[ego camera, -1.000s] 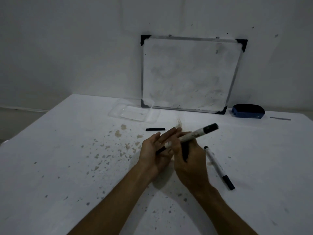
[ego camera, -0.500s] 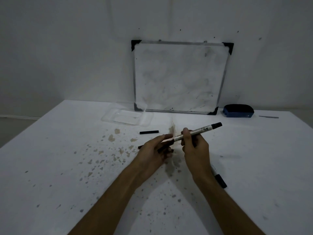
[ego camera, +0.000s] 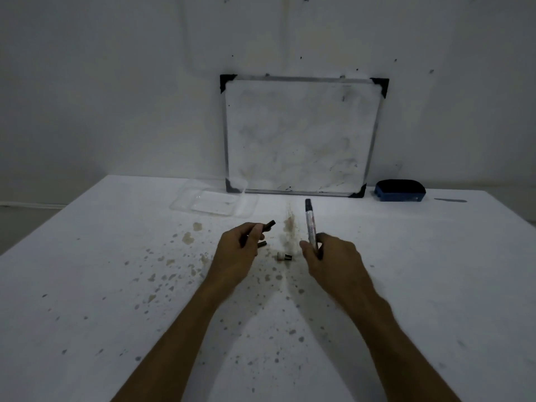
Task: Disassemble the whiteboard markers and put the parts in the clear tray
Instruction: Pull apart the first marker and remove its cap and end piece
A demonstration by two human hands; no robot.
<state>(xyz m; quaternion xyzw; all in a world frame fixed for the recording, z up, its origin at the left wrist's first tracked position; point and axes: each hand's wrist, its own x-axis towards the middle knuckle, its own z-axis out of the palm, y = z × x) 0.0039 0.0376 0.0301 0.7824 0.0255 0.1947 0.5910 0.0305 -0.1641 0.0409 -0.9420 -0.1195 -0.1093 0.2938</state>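
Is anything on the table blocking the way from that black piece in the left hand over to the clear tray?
Nothing visible does. The black piece in the left hand has only bare, stained table between it and the tray.

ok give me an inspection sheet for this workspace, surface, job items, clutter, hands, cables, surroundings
Surface: white table, speckled with brownish stains.
Job's things: marker body upright in right hand; dark piece in left hand; small white and black part lying between the hands; clear tray at the back, seemingly without parts.
Clutter: blue eraser, far right.
Hands: left hand and right hand each closed in a grip.
Cables: nothing seen.
Surroundings: smudged whiteboard leaning on the wall.
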